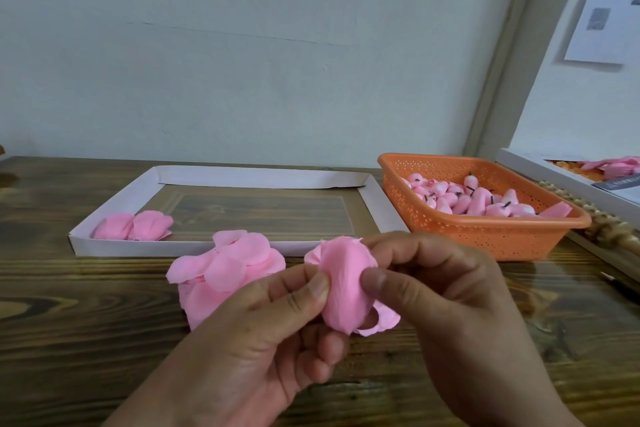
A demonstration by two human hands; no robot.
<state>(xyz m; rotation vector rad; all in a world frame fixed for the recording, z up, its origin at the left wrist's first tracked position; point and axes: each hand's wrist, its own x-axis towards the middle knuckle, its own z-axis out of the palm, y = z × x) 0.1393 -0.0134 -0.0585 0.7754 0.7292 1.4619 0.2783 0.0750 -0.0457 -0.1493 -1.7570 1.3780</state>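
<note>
Btw L hand [273, 333], R hand [450, 298]: petal [346, 282]

Half-seen things around the bench [69, 322]
The middle of the pink flower [346, 282] is wrapped in its own petals and covered by pinching fingers of the left hand [249, 340] and right hand [460, 315], whose wrists run off the bottom edge. The left hand also hides the near side of the loose petal pile [225, 270]. At the right edge a white box [554, 177] and a thin dark object [620, 288] are cut off, and the wall sheet [602, 10] is too blurred to read.
</note>
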